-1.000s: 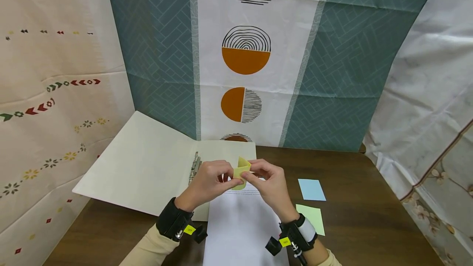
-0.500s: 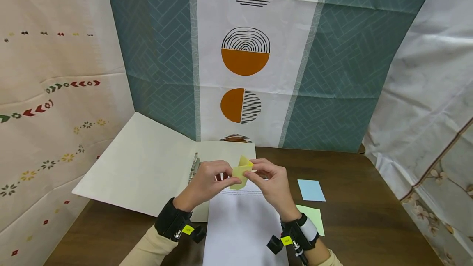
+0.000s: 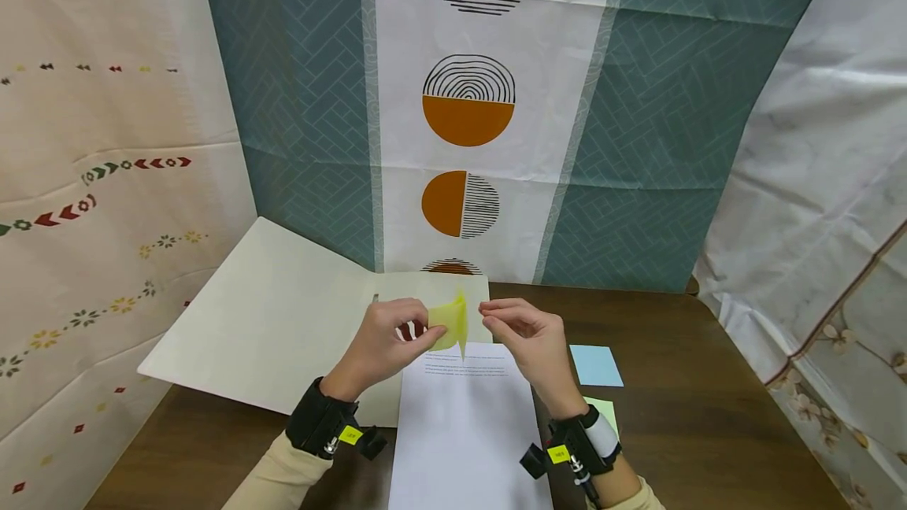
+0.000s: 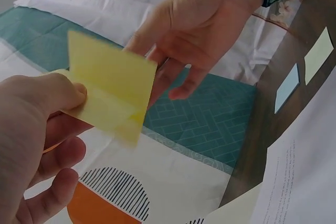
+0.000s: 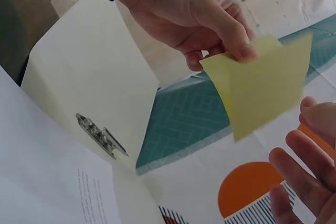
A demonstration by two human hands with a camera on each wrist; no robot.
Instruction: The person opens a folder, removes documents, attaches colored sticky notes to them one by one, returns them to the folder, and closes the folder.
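Note:
My left hand (image 3: 386,345) pinches a yellow sticky note (image 3: 445,324) between thumb and fingers, above the top of the printed sheet (image 3: 468,431). The note is bent, and two of its faces show in the right wrist view, one behind the other. Just to its right is my right hand (image 3: 534,345), with a gap between its fingertips and the note in the head view. Loosely bent fingers (image 5: 302,156) of this hand hold nothing in the right wrist view. In the left wrist view the left thumb (image 4: 71,92) presses flat on the note.
An open white binder (image 3: 298,321) lies behind and left of the sheet; its metal clip (image 5: 100,137) shows in the right wrist view. Right of the sheet on the wooden table (image 3: 694,400) lie a blue sticky note (image 3: 597,366) and a green one (image 3: 605,411), partly behind the right wrist.
My right hand has let go of the yellow sticky note and moved slightly right. The left hand has shifted a little left with the note, which has swung more open.

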